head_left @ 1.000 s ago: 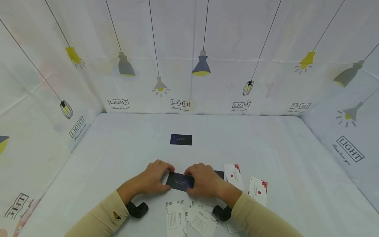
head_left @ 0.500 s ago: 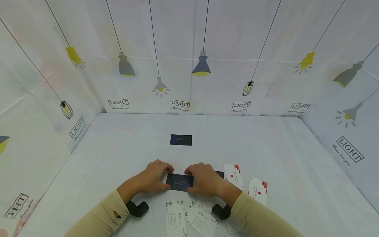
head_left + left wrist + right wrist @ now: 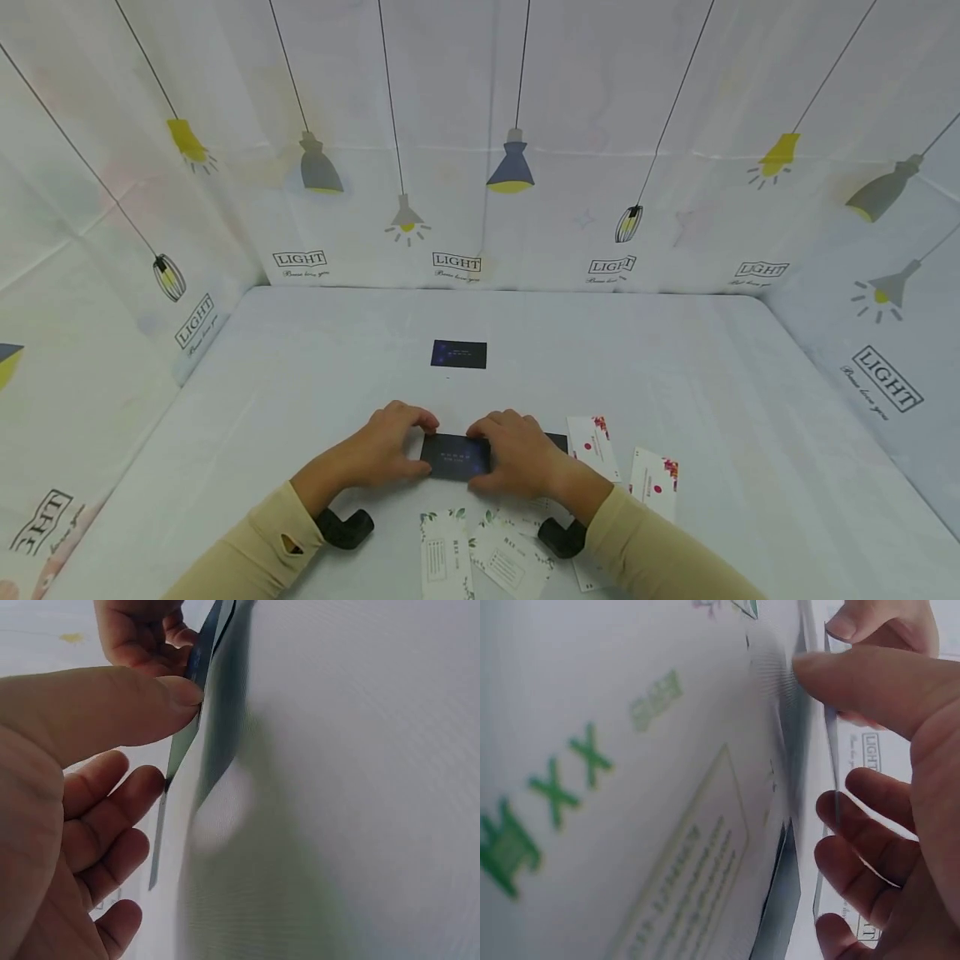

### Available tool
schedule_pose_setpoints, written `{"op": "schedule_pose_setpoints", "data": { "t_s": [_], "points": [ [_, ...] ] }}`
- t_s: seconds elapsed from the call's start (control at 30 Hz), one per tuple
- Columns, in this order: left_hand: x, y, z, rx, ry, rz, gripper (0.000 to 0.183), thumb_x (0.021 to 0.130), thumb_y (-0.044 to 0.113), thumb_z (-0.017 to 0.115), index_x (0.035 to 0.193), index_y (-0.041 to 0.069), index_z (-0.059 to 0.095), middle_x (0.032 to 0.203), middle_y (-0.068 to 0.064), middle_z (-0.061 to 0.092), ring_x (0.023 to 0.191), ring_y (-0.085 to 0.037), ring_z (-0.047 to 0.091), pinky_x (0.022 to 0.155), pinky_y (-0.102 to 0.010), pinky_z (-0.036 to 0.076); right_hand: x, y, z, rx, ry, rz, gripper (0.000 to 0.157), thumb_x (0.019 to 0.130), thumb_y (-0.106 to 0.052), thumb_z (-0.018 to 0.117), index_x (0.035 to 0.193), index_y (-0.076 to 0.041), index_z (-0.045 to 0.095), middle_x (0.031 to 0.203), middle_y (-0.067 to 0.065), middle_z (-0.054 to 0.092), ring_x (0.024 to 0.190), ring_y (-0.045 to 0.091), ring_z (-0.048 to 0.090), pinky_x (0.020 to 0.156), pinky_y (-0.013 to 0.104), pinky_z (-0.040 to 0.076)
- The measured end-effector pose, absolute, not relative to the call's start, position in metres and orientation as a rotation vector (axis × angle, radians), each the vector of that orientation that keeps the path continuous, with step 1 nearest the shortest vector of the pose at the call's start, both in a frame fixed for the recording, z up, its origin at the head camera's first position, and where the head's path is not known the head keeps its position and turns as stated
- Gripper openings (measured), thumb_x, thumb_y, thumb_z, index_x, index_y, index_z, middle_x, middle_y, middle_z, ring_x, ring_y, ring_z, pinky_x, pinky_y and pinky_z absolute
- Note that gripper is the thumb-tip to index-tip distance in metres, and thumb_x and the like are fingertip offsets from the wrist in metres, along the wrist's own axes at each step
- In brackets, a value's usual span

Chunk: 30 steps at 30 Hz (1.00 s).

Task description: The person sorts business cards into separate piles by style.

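Note:
Both hands hold a dark blue-black business card [image 3: 454,457] between them, low over the white table, in the head view. My left hand [image 3: 382,447] has thumb and forefinger at its left end. At the right end, my right hand [image 3: 517,455] grips it likewise and covers that edge. The left wrist view shows the card [image 3: 199,664] nearly edge-on, the left thumb [image 3: 161,705] at its side and the other fingers loosely bent. From the right wrist, the right thumb [image 3: 862,682] lies across the near side of the card, fingers behind it.
Another dark card [image 3: 458,354] lies farther back on the table [image 3: 315,358]. A third dark card [image 3: 557,442] is partly hidden behind the right hand. White cards with red flowers [image 3: 592,447] lie right; leaf-patterned white cards [image 3: 446,555] lie in front, some under the right forearm.
The held card has levelled slightly and, over the last half second, shifted a little upward in the head view. Both hands keep their grip and have barely moved; the other cards stay put.

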State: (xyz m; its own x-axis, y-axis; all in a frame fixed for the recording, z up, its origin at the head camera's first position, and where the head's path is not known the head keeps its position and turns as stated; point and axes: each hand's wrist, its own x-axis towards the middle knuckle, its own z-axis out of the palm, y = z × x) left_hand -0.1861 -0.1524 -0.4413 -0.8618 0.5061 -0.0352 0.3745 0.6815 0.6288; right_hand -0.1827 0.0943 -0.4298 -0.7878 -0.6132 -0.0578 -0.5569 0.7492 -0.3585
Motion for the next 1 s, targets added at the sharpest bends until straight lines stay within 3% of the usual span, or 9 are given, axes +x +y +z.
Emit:
{"op": "schedule_pose_setpoints", "data": {
  "t_s": [0.3, 0.7, 1.0],
  "points": [
    [-0.187, -0.153, -0.441, 0.728, 2.727, 0.976, 0.063, 0.079, 0.023, 0.086, 0.132, 0.007, 0.057, 0.129, -0.002, 0.054, 0.127, -0.027, 0.044, 0.105, -0.052, 0.034, -0.187, 0.095, -0.428, -0.916, 2.814, -0.597, 0.06, 0.084, -0.041, 0.077, 0.132, -0.009, 0.06, 0.124, 0.003, 0.062, 0.111, 0.024, 0.052, 0.102, 0.049, 0.037],
    [-0.198, -0.155, -0.434, 0.726, 2.806, 1.057, 0.061, 0.081, 0.02, 0.084, 0.134, 0.007, 0.056, 0.13, -0.004, 0.055, 0.125, -0.026, 0.045, 0.105, -0.051, 0.037, -0.197, 0.101, -0.424, -0.883, 2.877, -0.85, 0.06, 0.082, -0.033, 0.082, 0.132, -0.007, 0.06, 0.124, 0.006, 0.063, 0.106, 0.025, 0.052, 0.091, 0.046, 0.043],
    [-0.219, -0.152, -0.425, 0.715, 2.819, 1.048, 0.06, 0.083, 0.021, 0.083, 0.134, 0.007, 0.057, 0.131, -0.006, 0.055, 0.127, -0.029, 0.044, 0.106, -0.054, 0.034, -0.215, 0.102, -0.419, -0.841, 2.892, -0.881, 0.061, 0.083, -0.031, 0.082, 0.134, -0.006, 0.059, 0.126, 0.009, 0.062, 0.109, 0.027, 0.053, 0.092, 0.046, 0.045]
  ]
}}
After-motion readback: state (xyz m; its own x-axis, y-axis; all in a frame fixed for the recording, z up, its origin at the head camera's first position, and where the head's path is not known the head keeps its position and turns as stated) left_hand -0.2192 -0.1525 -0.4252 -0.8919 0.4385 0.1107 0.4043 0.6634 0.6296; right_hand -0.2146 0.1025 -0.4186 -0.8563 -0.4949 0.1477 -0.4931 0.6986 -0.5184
